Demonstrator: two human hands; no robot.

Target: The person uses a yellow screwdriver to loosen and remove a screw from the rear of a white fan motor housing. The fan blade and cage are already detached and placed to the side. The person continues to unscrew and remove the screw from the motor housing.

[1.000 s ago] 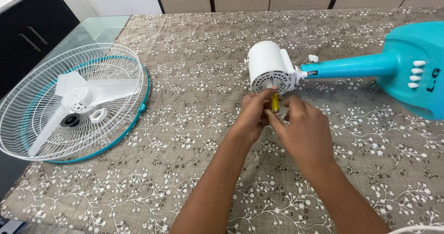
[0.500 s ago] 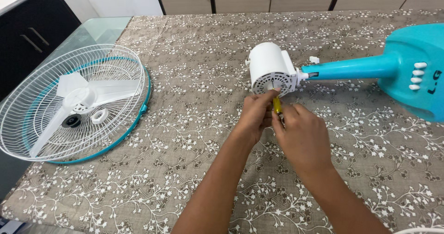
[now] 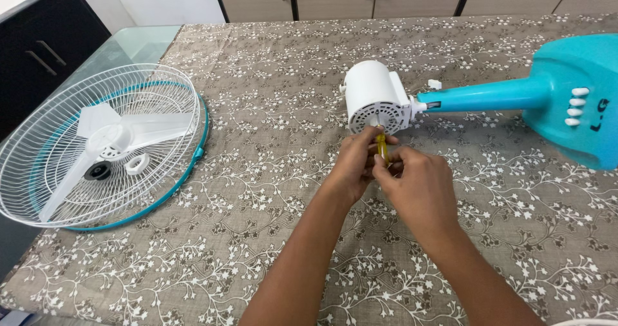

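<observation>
A white fan motor housing (image 3: 374, 96) lies on its side on the patterned tablecloth, joined to a teal stand and base (image 3: 566, 97) at the right. Both my hands meet just below the housing's vented face. My right hand (image 3: 417, 187) grips a yellow-handled screwdriver (image 3: 382, 145), whose tip points up at the housing. My left hand (image 3: 356, 160) closes its fingers around the screwdriver's shaft near the tip, touching the housing's lower edge.
A white wire fan guard with a teal rim (image 3: 103, 147) lies at the left, holding the white blade, a black cap and a white ring nut. A small white part (image 3: 435, 84) sits by the stand's neck. A glass surface and dark cabinets are at the far left.
Both hands stay at the housing with the screwdriver. My right hand has shifted slightly and turned around the handle; the housing has not moved.
</observation>
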